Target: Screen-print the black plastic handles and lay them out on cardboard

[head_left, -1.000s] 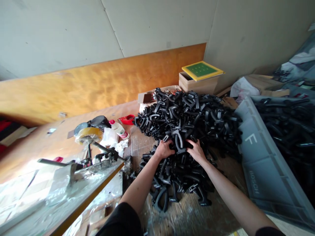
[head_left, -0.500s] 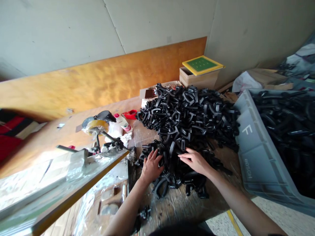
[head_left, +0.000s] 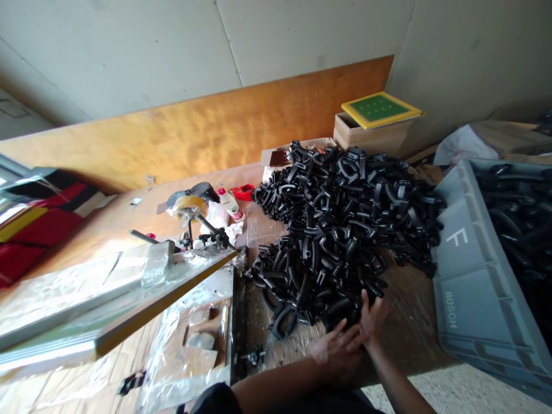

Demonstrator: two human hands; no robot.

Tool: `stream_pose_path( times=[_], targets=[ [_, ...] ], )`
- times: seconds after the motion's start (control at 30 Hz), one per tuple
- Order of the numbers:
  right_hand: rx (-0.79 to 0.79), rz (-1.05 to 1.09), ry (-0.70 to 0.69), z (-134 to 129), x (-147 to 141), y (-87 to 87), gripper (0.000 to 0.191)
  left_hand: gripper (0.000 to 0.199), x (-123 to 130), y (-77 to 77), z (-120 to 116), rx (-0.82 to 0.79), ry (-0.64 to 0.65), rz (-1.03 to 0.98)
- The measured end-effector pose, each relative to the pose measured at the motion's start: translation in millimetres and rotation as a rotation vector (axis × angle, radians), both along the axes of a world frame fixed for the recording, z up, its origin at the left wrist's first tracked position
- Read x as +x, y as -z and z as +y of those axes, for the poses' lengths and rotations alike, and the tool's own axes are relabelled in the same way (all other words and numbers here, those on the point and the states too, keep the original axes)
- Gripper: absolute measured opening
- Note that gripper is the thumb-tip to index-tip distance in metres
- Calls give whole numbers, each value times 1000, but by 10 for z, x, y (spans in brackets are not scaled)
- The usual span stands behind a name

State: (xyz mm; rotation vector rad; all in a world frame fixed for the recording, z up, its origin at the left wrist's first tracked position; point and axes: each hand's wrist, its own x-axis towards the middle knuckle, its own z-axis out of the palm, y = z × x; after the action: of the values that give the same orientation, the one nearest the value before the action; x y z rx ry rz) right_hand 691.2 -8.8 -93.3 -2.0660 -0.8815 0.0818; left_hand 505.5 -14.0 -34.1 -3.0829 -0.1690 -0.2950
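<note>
You are holding your left hand (head_left: 336,351) open, its fingers loosely spread and pointing toward your right hand (head_left: 374,321). The right hand is also open, with its fingers (head_left: 364,302) raised against the near edge of the heap; neither hand is visibly gripping anything. The heap of matte black curved plastic handles (head_left: 336,230) is lying on a scuffed plywood work surface (head_left: 409,310), just far of both hands. A grey ribbed plastic crate marked F and BOSCH (head_left: 461,287) is sitting to the right, holding more black plastic parts (head_left: 513,218). Left of the heap, a clear roll of packing tape (head_left: 187,208) and a white plastic bottle with a red cap (head_left: 230,205) are standing on the surface.
</note>
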Motion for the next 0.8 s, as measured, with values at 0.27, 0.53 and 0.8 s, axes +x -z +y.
stream_pose_path(
  times=[0.27,0.53,0.8],
  targets=[
    [57,107,-66,345,-773,-275,50,29,-892,62,684,83,-68,48],
    [56,373,-268,289,-374,-329,50,23,-1060,-132,521,-54,-221,33],
    [116,208,-82,270,207,-553,68,23,-1425,-316,76,-262,-437,-147]
  ],
)
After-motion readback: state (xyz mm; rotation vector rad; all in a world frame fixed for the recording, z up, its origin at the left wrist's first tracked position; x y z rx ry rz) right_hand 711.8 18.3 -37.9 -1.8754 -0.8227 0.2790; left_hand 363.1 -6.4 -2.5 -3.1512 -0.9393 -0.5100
